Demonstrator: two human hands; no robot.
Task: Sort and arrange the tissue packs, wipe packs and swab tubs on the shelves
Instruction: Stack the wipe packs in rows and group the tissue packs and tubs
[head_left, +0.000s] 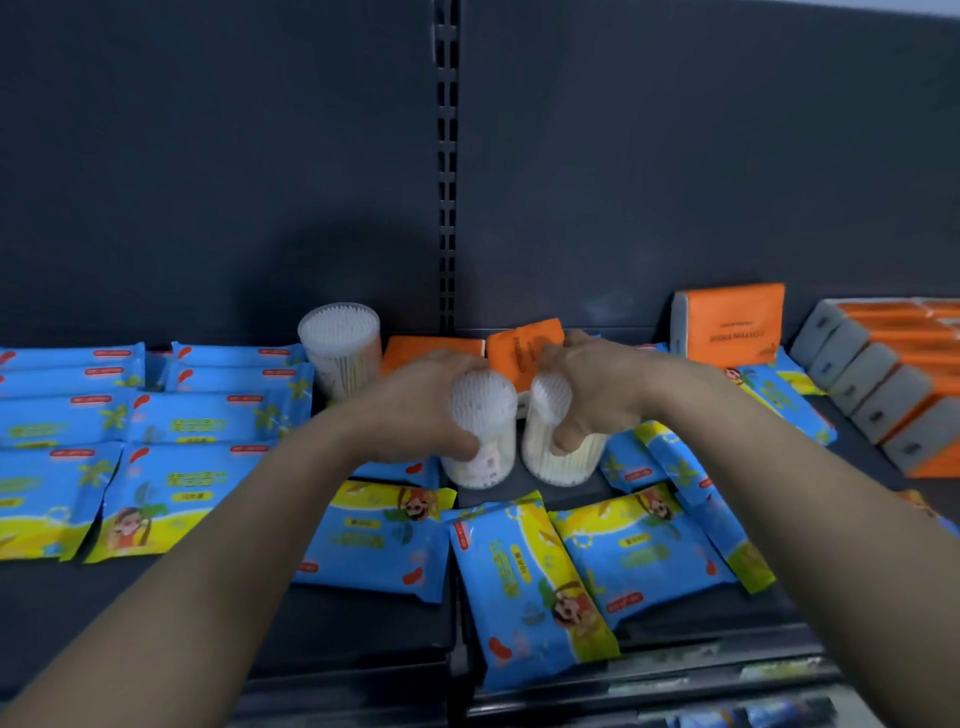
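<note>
Swab tubs (480, 460) half hidden: left hand (415, 408) grip clasps 1, right hand (597, 387) 1.

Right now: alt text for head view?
The left hand grips one swab tub, the right hand a second tub, at a shelf strewn with blue wipe packs. A third tub stands behind; orange tissue packs sit at right.

swab tubs (340, 347): three, there they are
blue wipe packs (171, 499): eight laid out left, roughly seven scattered right, overlaps hiding some
orange tissue packs (727, 325): three loose, and five ends showing in the far-right row
</note>
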